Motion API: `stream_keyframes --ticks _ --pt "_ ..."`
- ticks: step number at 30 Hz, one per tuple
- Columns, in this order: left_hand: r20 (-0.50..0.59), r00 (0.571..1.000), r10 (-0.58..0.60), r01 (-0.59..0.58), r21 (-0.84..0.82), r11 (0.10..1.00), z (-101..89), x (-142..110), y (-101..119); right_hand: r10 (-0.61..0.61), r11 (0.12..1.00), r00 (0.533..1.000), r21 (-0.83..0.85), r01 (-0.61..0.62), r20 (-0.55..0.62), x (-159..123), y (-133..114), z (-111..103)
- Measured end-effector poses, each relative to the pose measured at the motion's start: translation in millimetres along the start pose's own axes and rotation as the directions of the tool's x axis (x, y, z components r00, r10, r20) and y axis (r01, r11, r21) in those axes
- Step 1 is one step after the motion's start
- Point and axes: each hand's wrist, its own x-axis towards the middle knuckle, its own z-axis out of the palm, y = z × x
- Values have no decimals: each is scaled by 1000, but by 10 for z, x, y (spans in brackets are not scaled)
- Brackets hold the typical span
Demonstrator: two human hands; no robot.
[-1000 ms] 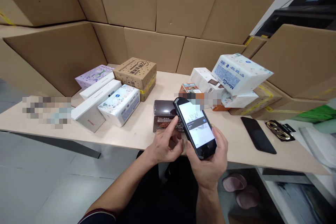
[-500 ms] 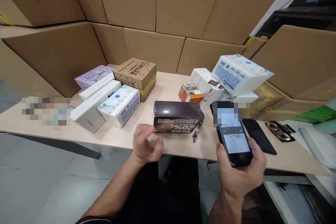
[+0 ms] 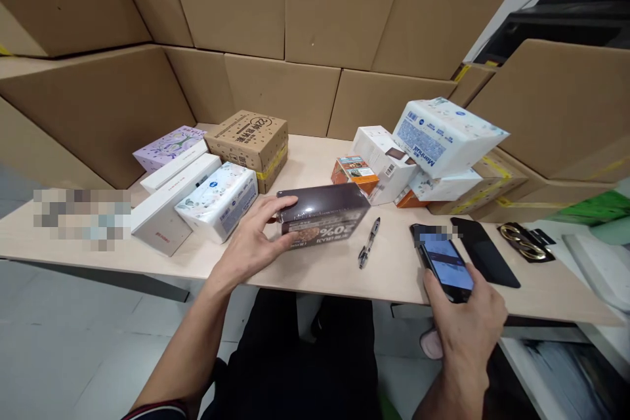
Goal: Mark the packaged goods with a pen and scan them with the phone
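Cardboard boxes (image 3: 280, 93) wall my desk (image 3: 312, 156) at twelve o'clock; nearer, also at twelve, my left hand (image 3: 249, 243) grips a dark box (image 3: 325, 203) by one end; my right hand (image 3: 470, 315) holds a phone (image 3: 447, 264) at two; a pen (image 3: 369, 243) lies at one.

Down between 7 and 8 o'clock, I see my left sleeve (image 3: 156, 411). It is short and dark, and thin red and white stripes (image 3: 167, 405) go along its edge. Past it, my left arm (image 3: 189, 335) is bare, right up to my left hand (image 3: 252, 237) at 8 o'clock. My right hand (image 3: 470, 318) at 4 o'clock is bare too, and so is the bit of right arm (image 3: 457, 390) that shows. At 6 o'clock are my plain black trousers (image 3: 268, 335).
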Motion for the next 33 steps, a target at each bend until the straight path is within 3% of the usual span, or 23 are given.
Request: stream_keyframes --ticks 3,5,8,11,15,18,21,23,25,29,33 --pt "-140 989 -47 75 202 977 95 106 -20 40 998 998 -44 -38 48 34 -28 43" --pt "-204 975 -91 164 374 913 165 233 -8 76 994 993 -84 -68 88 45 -68 52" --pt "-213 961 -177 268 562 782 251 468 41 141 987 978 -99 -127 150 45 -135 39" --pt "-192 959 -210 284 677 679 302 703 56 157 987 970 -73 -146 187 52 -166 20" --pt "-201 967 -157 255 737 626 349 965 -25 65 998 996 11 -66 53 94 -213 11" --pt "-201 971 -132 238 716 656 429 1075 -13 -2 977 992 210 28 -123 85 -377 7" --pt "-69 996 -56 87 646 758 607 1130 120 -26 868 986 485 105 -167 9 -616 30" --pt "90 996 4 -53 550 833 777 1201 195 -67 783 992 612 116 -103 -49 -729 71" --pt "229 973 -15 -84 418 904 959 1329 197 -73 734 997 678 34 28 -87 -770 118" --pt "399 903 -157 93 175 980 1240 1641 24 4 725 975 671 -156 223 -87 -730 155" --pt "403 905 -139 125 61 990 1256 1650 -82 -7 737 963 653 -176 268 -63 -711 135"
